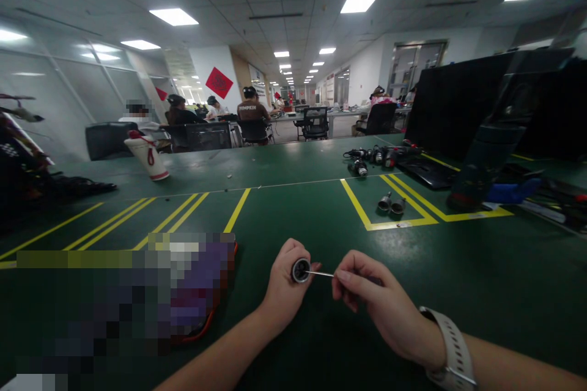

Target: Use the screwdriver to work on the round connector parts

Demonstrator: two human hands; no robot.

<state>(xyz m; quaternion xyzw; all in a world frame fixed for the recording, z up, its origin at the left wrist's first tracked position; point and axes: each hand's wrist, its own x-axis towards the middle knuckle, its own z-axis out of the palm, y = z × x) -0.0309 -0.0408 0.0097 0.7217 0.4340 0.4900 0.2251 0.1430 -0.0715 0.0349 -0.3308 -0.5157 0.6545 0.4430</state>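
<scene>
My left hand (283, 288) is closed round a small round metal connector (301, 270), its open face turned toward me. My right hand (373, 305) pinches a thin metal tool (320, 273) whose tip reaches into the connector's face. Both hands hover low over the green table mat (321, 201), near its front edge. A white watch strap sits on my right wrist.
Two small metal cylinders (391, 203) lie inside a yellow-taped box. More connectors and cables (373, 157) lie farther back, beside a dark monitor (463, 104) and a black stand (490, 153). A white bottle (149, 157) stands at back left. A blurred patch covers the front left. Several people sit at far desks.
</scene>
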